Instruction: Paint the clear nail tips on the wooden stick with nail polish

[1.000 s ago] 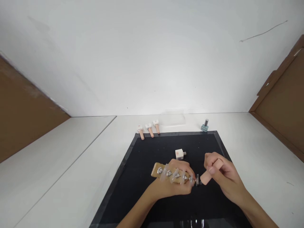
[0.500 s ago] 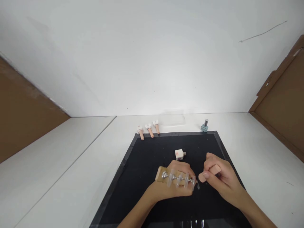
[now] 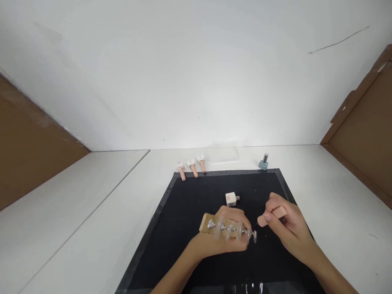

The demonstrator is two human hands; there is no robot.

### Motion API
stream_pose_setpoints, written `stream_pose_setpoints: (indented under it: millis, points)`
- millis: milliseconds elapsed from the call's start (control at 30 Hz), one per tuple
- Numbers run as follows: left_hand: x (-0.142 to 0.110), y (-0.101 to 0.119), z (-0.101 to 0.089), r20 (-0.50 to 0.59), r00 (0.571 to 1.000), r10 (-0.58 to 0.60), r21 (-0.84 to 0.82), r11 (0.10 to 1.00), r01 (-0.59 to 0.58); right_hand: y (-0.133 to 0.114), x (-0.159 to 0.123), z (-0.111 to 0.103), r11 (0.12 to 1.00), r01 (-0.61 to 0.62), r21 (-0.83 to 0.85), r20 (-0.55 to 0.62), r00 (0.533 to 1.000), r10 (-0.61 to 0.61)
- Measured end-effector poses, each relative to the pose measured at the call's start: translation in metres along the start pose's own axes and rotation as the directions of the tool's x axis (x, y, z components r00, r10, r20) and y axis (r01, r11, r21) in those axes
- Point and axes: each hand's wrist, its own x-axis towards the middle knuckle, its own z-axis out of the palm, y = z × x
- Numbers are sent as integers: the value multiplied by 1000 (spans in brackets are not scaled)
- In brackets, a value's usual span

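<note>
Head view: left grip (image 3: 226,243) holds wooden block (image 3: 226,223) with clear nails (image 3: 219,228); near it, right grip (image 3: 289,227) pinches pink cap (image 3: 279,212).

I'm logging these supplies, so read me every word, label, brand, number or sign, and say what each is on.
Nothing is legible here.
White bottle on the black mat: reddish print, too small to read.
Three white bottles with peach caps: faint marks, too small to read.
Teal bottle: pale marking, too blurred to read.
Peach cap in the right hand: no print visible.

Pink cap (image 3: 279,212) partly hidden behind right thumb (image 3: 274,226)
</note>
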Motion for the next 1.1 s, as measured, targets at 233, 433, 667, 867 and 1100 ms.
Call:
stream_pose_setpoints:
  millis: [233,433,667,867,1100]
  points:
    - [-2,3,-3,-14,997,-74,-99,993,72,8,-6,2,946,-133,297,-118,978,175]
    - [-4,1,-1,34,980,-197,-332,923,197,8,-8,2,887,-187,421,68,982,175]
    - [-5,1,-1,96,976,-195,-413,884,218,1,-5,4,924,-130,360,26,991,129]
    - [-5,0,-1,105,985,-139,-405,899,170,1,-2,5,927,-120,356,-17,991,134]
    - [-6,-3,1,81,992,-98,-387,914,122,6,-1,7,955,-124,269,-83,985,151]
